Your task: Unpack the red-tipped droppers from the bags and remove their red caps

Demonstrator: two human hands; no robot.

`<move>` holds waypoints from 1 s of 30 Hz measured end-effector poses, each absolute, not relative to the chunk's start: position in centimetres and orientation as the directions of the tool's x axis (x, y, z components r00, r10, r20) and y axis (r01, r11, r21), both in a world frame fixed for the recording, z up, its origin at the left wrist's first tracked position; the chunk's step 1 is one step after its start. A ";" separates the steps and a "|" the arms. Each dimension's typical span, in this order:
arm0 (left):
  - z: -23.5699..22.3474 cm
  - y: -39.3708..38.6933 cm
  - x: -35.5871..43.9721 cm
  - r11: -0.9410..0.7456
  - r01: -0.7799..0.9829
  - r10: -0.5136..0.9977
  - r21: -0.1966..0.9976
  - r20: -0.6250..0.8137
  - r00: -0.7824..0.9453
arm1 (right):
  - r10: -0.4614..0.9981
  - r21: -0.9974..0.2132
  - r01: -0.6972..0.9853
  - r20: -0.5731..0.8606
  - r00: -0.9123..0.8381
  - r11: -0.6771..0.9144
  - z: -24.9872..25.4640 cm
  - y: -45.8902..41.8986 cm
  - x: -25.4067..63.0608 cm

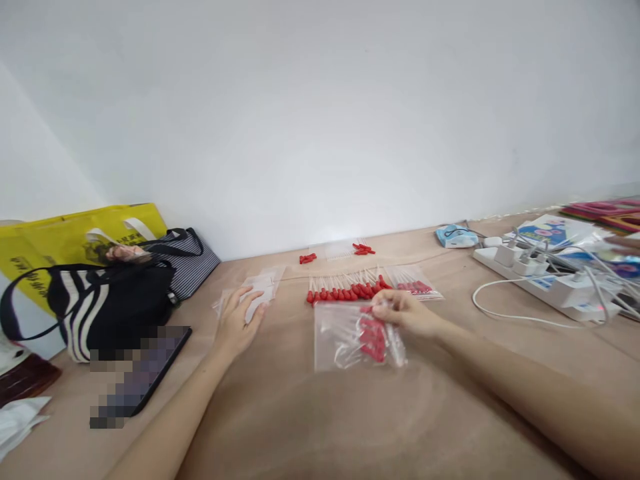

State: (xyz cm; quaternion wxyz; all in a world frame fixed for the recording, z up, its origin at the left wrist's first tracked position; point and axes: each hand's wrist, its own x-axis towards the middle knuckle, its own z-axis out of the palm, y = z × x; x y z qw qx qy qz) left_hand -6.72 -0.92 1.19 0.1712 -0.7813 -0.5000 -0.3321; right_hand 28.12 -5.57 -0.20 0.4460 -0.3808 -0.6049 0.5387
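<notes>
I see the right hand (pixel 407 312) pinching a clear bag (pixel 327 343) of red-tipped sticks (pixel 373 341) below centre, probably to steady it; the left hand (pixel 239 328) spreads over flat bags (pixel 273 277), centre-left.

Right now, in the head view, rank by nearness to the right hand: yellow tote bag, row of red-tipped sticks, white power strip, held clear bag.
1. Held clear bag: in the right hand.
2. Row of red-tipped sticks: just beyond, leftward.
3. White power strip: off to the right.
4. Yellow tote bag: far left.
</notes>
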 end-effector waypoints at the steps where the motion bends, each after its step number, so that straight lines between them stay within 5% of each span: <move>1: 1.3 -1.5 -5.7 -0.487 0.869 0.658 0.084 0.690 0.302 | 0.920 -0.995 -0.026 0.103 -0.379 0.101 -0.5 -5.6 26.7; 5: 1.2 -4.2 -1.5 -0.655 0.743 0.659 0.139 0.586 0.471 | 0.887 -1.000 -0.010 -0.003 -0.463 -0.008 -1.7 -4.8 23.2; 12: 0.1 -6.2 1.3 -0.743 0.620 0.660 0.253 0.436 0.612 | 0.963 -0.968 -0.167 -0.145 -0.227 -0.186 -2.4 -5.1 24.8; 22: 0.1 -6.7 4.3 -0.706 0.555 0.701 0.439 0.330 0.632 | 0.943 -0.988 -0.047 -0.129 -0.306 -0.150 -2.3 -8.1 24.7; 30: 0.5 -5.6 5.0 -0.736 0.558 0.667 0.384 0.266 0.696 | 0.944 -0.998 0.015 -0.063 -0.325 -0.062 -2.0 -8.2 23.8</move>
